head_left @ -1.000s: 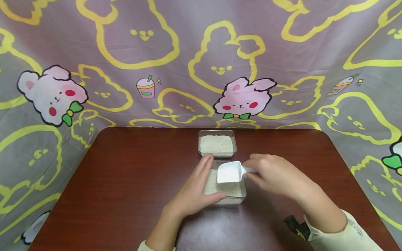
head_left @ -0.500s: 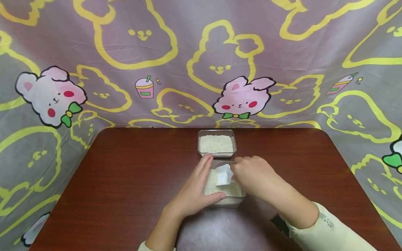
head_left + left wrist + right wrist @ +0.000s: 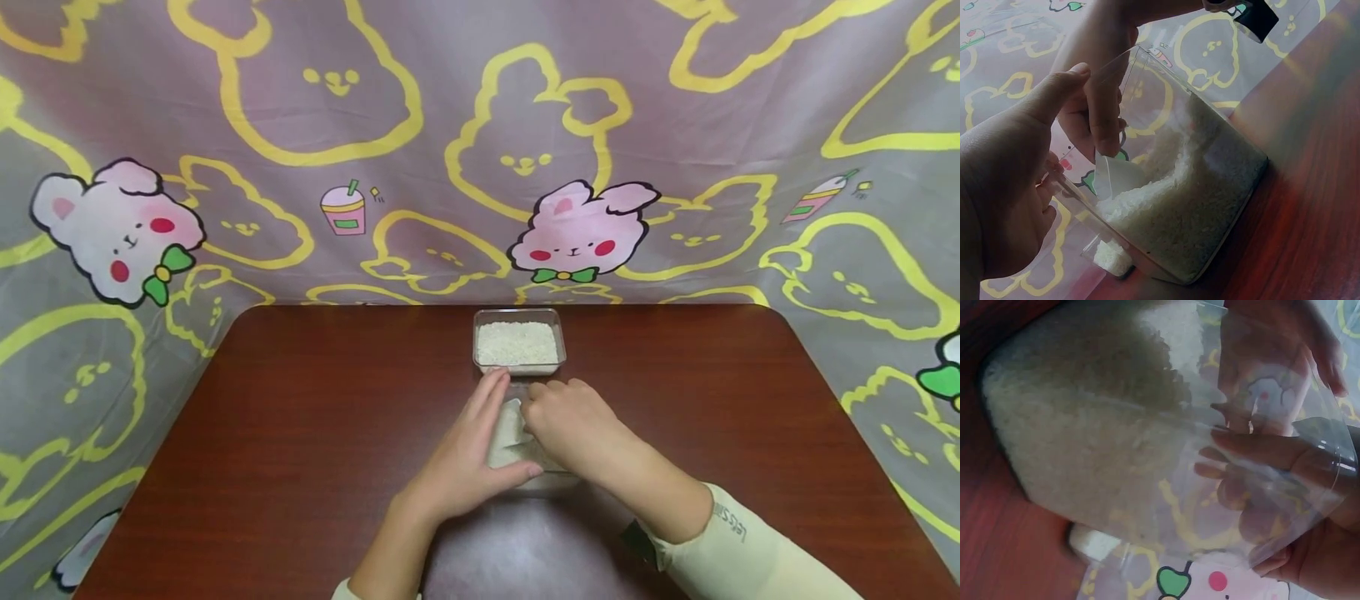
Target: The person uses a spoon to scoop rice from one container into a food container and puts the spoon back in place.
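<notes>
A deep clear plastic box (image 3: 542, 487) holding white rice (image 3: 1175, 219) stands at the middle of the table. My left hand (image 3: 467, 457) holds it from the left, thumb along the front edge and fingers at the far side. My right hand (image 3: 576, 427) grips the handle of a white scoop (image 3: 1117, 176) inside the box. The scoop is tilted, its edge down in the rice, which slopes up the wall in the left wrist view. The handle is mostly hidden by the right hand's fingers.
Just behind the box stands a shallower clear container (image 3: 557, 367), also with rice in it. The brown wooden table (image 3: 315, 417) is bordered by a patterned curtain (image 3: 420, 108) at the back and both sides. A black wrist device (image 3: 639, 543) shows under the right sleeve.
My right hand has moved left and turned over, taking the white scoop from above the box down into the rice. The left hand has stayed on the box.
</notes>
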The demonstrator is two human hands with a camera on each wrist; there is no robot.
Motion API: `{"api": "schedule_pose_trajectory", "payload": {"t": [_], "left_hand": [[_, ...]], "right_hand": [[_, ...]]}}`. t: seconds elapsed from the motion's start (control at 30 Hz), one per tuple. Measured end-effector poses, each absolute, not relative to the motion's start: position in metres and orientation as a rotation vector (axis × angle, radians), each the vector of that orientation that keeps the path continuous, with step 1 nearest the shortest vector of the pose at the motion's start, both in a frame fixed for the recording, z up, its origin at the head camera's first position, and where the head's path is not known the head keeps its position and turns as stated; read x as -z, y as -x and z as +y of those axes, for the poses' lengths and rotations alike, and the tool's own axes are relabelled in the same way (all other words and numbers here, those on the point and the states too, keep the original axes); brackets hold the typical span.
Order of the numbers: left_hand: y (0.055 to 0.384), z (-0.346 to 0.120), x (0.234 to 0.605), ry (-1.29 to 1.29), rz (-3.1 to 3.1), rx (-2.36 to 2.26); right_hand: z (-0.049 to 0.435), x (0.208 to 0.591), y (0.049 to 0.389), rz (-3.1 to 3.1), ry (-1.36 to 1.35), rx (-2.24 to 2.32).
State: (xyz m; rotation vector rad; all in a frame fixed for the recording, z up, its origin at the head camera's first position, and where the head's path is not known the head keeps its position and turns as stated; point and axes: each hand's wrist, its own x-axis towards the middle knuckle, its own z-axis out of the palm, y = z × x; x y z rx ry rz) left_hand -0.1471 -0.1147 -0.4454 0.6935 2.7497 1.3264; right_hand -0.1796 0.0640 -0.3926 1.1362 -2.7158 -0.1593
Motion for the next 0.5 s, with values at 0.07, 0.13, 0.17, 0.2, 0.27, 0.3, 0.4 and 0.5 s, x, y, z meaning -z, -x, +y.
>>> {"api": "schedule_pose_trajectory", "payload": {"t": [0.07, 0.13, 0.17, 0.2, 0.27, 0.3, 0.4, 0.5], "left_hand": [[0.147, -0.115, 0.445, -0.689, 2.755, -1.316], [0.147, -0.115, 0.445, -0.689, 2.755, -1.311], [0.147, -0.115, 0.445, -0.689, 2.754, -1.312], [0.147, -0.115, 0.445, -0.69, 2.753, -1.311], [0.147, -0.115, 0.445, -0.692, 2.749, -1.314], [0.147, -0.115, 0.445, -0.691, 2.748, -1.318], [0.147, -0.115, 0.444, -0.683, 2.754, -1.318], [0.146, -0.114, 0.443, -0.674, 2.76, -1.313]], "right_hand": [[0.066, 0.394, 0.179, -2.664, -1.149, 0.154], [0.067, 0.395, 0.178, -2.619, -1.162, 0.148], [0.068, 0.396, 0.177, -2.6, -1.166, 0.142], [0.069, 0.396, 0.177, -2.588, -1.168, 0.139], [0.07, 0.395, 0.176, -2.577, -1.173, 0.124], [0.071, 0.394, 0.176, -2.576, -1.175, 0.106], [0.075, 0.39, 0.175, -2.61, -1.165, 0.014], [0.081, 0.386, 0.175, -2.664, -1.144, -0.107]]}}
